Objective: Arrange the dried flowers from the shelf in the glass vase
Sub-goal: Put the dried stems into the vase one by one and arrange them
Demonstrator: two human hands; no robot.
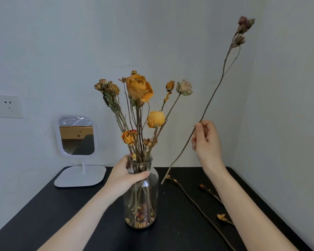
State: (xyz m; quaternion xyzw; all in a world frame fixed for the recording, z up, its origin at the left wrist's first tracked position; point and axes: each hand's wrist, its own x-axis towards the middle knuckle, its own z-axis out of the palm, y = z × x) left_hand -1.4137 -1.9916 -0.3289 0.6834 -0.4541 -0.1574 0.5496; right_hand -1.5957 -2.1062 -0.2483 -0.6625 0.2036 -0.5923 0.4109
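Two bare forearms reach in from the near edge of the black counter (pixel 43 205). Near the counter's middle stands the glass vase (pixel 143 201), holding dried orange and yellow flowers (pixel 139 87) with loose petals at its bottom. Its neck is wrapped by the left hand (pixel 124 175), thumb across the front. To the right, raised above the counter, the right hand (pixel 206 140) pinches a long dried stem (pixel 212 96) between thumb and fingertips; the stem tilts, dark buds up toward the right wall, cut end low just beside the vase. More dried stems (pixel 198 205) lie toward the right edge. A white mirror (pixel 76 134) stands at the far left corner.
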